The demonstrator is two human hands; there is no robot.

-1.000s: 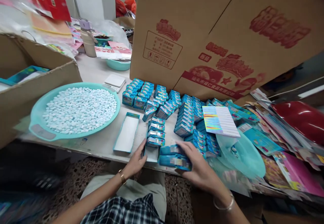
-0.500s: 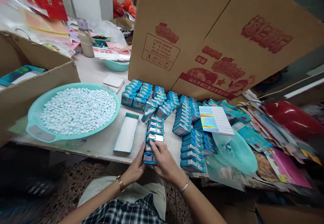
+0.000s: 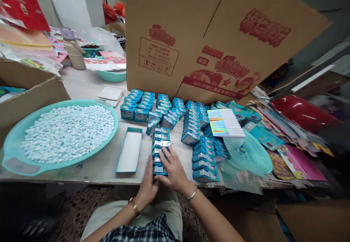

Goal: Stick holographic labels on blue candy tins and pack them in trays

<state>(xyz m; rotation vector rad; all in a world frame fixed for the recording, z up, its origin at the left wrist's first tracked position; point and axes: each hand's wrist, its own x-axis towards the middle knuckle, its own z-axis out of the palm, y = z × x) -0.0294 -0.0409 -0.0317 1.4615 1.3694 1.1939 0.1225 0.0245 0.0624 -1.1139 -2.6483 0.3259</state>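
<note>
A long narrow tray (image 3: pixel 159 141) filled with a row of small blue candy boxes lies near the table's front edge. My right hand (image 3: pixel 174 171) rests on the nearest boxes (image 3: pixel 160 169) in that row, fingers spread flat over them. My left hand (image 3: pixel 148 186) presses against the tray's near left end, fingers curled round it. An empty blue-edged tray lid (image 3: pixel 129 150) lies just to the left. Many more blue boxes (image 3: pixel 191 125) stand in rows behind and to the right.
A turquoise basin (image 3: pixel 16 145) full of white candies sits at the left. A big printed cardboard carton (image 3: pixel 207 37) stands behind the boxes. A striped card (image 3: pixel 224 123), a turquoise plastic bag (image 3: pixel 253 154) and colourful packaging (image 3: pixel 290 154) crowd the right. A small scale (image 3: pixel 111 94) sits further back.
My right hand brought a few blue boxes from the right and set them into the near end of the tray; it now lies flat on them. My left hand stayed at the tray's end.
</note>
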